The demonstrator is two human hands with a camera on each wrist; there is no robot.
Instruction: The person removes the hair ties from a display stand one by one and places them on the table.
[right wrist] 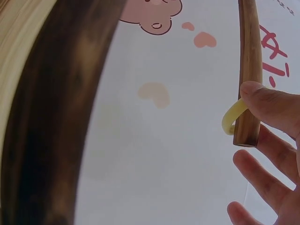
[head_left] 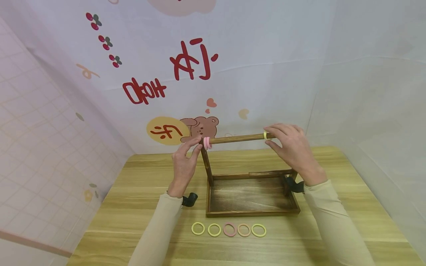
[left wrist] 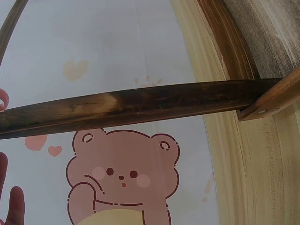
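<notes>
A brown wooden rod [head_left: 237, 139] spans the space above a wooden stand [head_left: 253, 213]. My left hand [head_left: 184, 162] pinches the rod's left end, where it meets the top of an upright post [head_left: 206, 164]; two pink rings [head_left: 207, 143] sit on the rod just beside the fingertips. At the other end, my right hand [head_left: 291, 146] pinches a yellow ring [right wrist: 229, 117] that encircles the rod. The right wrist view shows the rod's cut end apart from a dark wooden post [right wrist: 56, 112]. Only a few left fingertips [left wrist: 17, 206] show in the left wrist view.
Several yellow and pink rings, among them a dark pink ring [head_left: 223, 229], lie in a row in front of the stand on the wooden table [head_left: 133, 221]. Behind stands a white printed backdrop [head_left: 266, 92] with a bear drawing.
</notes>
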